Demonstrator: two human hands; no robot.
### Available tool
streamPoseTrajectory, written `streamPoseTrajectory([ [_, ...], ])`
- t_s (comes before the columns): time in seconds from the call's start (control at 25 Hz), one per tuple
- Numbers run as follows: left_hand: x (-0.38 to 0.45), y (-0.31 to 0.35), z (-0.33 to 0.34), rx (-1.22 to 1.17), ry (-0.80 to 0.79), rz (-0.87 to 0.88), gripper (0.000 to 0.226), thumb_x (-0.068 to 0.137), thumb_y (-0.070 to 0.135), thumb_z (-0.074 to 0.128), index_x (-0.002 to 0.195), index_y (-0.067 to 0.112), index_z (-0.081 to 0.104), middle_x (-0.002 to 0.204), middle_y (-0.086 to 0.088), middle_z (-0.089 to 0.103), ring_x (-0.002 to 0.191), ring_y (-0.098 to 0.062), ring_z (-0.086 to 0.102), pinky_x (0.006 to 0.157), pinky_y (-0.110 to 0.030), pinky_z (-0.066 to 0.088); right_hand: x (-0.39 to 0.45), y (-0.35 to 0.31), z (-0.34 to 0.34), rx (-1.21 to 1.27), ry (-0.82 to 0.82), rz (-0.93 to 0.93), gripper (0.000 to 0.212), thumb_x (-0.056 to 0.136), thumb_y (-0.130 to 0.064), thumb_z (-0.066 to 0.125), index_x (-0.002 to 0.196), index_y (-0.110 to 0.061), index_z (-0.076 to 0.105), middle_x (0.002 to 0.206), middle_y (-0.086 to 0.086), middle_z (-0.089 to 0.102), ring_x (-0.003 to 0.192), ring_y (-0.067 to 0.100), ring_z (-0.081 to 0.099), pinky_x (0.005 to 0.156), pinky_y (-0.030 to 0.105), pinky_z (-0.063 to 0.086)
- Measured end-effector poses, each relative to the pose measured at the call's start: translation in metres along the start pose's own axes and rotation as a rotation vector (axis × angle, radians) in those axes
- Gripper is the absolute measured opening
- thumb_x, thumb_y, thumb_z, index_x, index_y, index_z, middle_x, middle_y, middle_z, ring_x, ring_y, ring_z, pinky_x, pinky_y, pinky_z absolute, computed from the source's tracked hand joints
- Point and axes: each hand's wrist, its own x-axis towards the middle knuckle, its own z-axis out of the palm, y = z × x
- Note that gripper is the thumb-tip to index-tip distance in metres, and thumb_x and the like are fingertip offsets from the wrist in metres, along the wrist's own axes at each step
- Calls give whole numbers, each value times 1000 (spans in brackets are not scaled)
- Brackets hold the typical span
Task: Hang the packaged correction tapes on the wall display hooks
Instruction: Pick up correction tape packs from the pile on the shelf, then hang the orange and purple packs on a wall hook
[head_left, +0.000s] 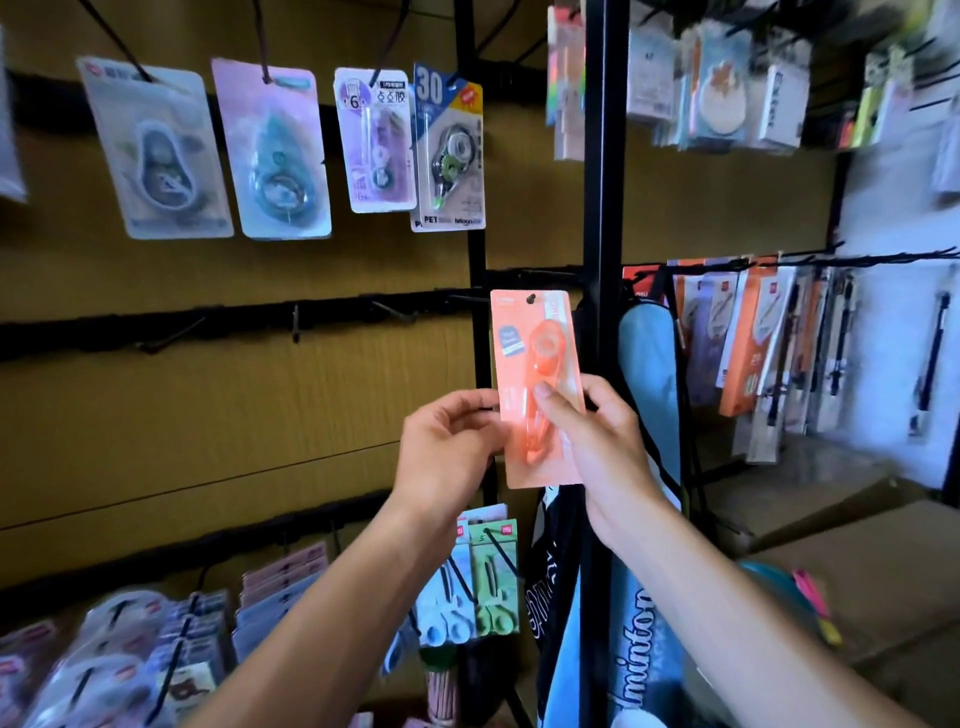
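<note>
Both hands grasp an orange correction tape pack (537, 384): left hand (447, 449) pinches its left edge, right hand (597, 447) grips its lower right, before bare hooks (389, 310) on a brown wall panel (234, 415).

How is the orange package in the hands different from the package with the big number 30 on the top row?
The orange package is held by the left hand and right hand, on no hook; the package marked 30 hangs from a hook. The orange package is one colour; the 30 package has a blue top with a yellow corner. Both are carded blister packs with a hang hole.
</note>
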Motion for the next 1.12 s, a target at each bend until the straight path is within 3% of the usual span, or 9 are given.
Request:
streamPoseTrajectory([
  [0.24,9,-6,-6,27,61,-48,25,91,-2,60,110,11,68,102,-9,76,94,-25,71,75,-28,56,21,15,15,-73,9,62,20,87,-25,73,104,-15,67,93,7,77,78,17,72,66,33,61],
  [0.4,6,-19,-25,112,98,-57,36,92,3,62,124,19,62,112,-2,70,98,-12,65,87,-27,51,50,29,34,-199,64,105,25,88,-35,71,103,-16,67,92,0,74,75,11,69,44,13,46],
  [0.48,0,-30,-42,150,138,-72,38,92,4,63,125,21,61,111,1,68,99,-8,63,95,-31,50,65,39,44,-266,77,157,31,87,-40,70,105,-15,65,98,1,73,79,14,68,40,15,42],
  [0.6,-15,-53,-70,207,153,-55,36,91,1,62,123,18,63,107,0,70,95,-10,64,85,-22,51,67,48,51,-246,122,229,38,84,-42,73,108,-15,60,107,1,68,85,13,62,63,31,56],
  [0.72,-48,-88,-96,313,123,-18,37,90,-5,61,117,21,62,102,-3,68,85,-11,61,71,-11,49,29,71,40,-122,258,286,31,88,-24,70,111,-10,56,99,3,56,84,15,53,87,42,55],
  [0.84,-106,-142,-114,402,108,-59,37,89,-5,62,116,20,65,101,3,70,83,-5,62,75,-12,49,-47,122,13,33,416,283,18,89,-4,60,98,-19,55,95,8,61,74,18,58,59,28,53],
  [0.92,-142,-182,-123,461,82,-139,36,88,-4,63,113,22,65,98,7,70,83,-4,63,73,-9,47,-109,169,0,3,422,327,26,87,5,57,86,-21,54,79,6,61,59,14,56,45,20,44],
  [1.04,-176,-245,-143,562,45,-314,40,88,-1,64,109,33,61,96,10,67,83,-3,61,74,-13,48,-183,247,-9,-194,269,612,21,87,3,61,86,-18,58,74,4,62,54,12,58,38,17,42],
  [1.12,-191,-283,-163,656,58,-483,43,87,4,67,122,27,62,103,4,67,91,-12,62,79,-22,48,-207,295,-19,-309,193,846,14,86,-3,64,83,-17,60,80,9,64,58,17,58,36,18,42],
])
